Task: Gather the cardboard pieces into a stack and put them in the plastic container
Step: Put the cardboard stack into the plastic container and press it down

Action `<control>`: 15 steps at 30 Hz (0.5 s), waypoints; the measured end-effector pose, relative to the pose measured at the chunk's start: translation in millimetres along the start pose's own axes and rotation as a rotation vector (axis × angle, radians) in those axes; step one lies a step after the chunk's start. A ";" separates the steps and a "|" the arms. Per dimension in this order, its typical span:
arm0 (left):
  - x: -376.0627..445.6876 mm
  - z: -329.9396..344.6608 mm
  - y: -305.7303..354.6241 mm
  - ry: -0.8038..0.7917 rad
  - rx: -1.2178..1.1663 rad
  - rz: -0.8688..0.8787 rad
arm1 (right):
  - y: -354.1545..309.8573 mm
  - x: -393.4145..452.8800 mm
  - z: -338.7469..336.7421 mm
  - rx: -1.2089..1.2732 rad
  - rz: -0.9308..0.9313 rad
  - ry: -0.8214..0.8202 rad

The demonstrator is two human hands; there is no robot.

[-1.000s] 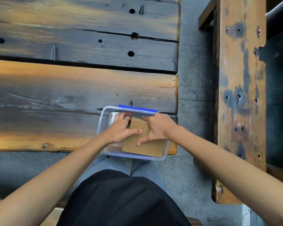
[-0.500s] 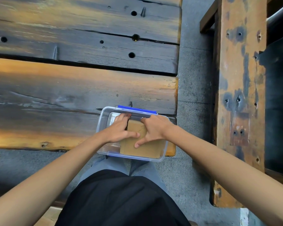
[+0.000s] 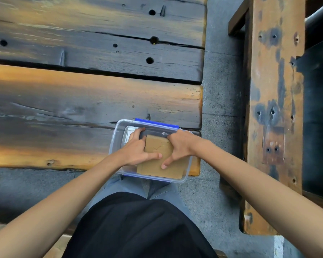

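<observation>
Cardboard stack (image 3: 159, 161): plain brown, flat inside clear plastic container (image 3: 114, 140).

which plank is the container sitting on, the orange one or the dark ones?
The plastic container sits on the nearest, orange-streaked plank, at its right end by the person; the darker holed planks lie farther away.

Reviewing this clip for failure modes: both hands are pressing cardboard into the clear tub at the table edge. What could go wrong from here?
1. The plastic container overhangs the table's near edge; downward pressure could tip it off.
2. The cardboard stack sits against the near wall and may be tilted, so it might not lie flat.
3. The left hand and right hand grip its sides; pulling out could drag pieces up.
</observation>
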State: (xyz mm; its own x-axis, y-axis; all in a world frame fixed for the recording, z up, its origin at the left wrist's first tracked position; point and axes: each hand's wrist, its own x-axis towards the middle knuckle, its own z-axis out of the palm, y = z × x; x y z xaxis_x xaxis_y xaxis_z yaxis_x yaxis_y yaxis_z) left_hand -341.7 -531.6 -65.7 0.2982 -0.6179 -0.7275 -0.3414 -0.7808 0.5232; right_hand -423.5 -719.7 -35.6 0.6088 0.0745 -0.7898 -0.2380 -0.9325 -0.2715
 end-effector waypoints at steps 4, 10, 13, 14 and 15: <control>3.1 -1.7 -2.7 -0.028 0.003 0.009 | 2.4 -0.6 -2.5 -0.036 -0.040 -0.029; 6.1 -1.0 -3.4 -0.025 0.043 0.019 | 3.9 0.0 -3.9 -0.031 -0.070 -0.034; 5.3 0.1 -4.4 -0.015 0.037 0.020 | 3.8 -0.1 -2.2 -0.032 -0.068 -0.022; 5.1 0.5 -4.9 -0.007 0.030 0.023 | 3.7 -0.3 -2.3 -0.035 -0.065 -0.021; 5.0 1.1 -5.5 0.003 0.023 0.026 | 3.3 0.0 -2.4 -0.036 -0.059 -0.023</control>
State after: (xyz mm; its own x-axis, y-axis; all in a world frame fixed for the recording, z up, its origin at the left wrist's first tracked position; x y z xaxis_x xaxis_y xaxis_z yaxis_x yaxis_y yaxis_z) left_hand -339.3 -530.3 -72.7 0.2919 -0.6381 -0.7125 -0.3691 -0.7624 0.5315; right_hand -422.5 -723.7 -35.2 0.6032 0.1378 -0.7856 -0.1747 -0.9382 -0.2987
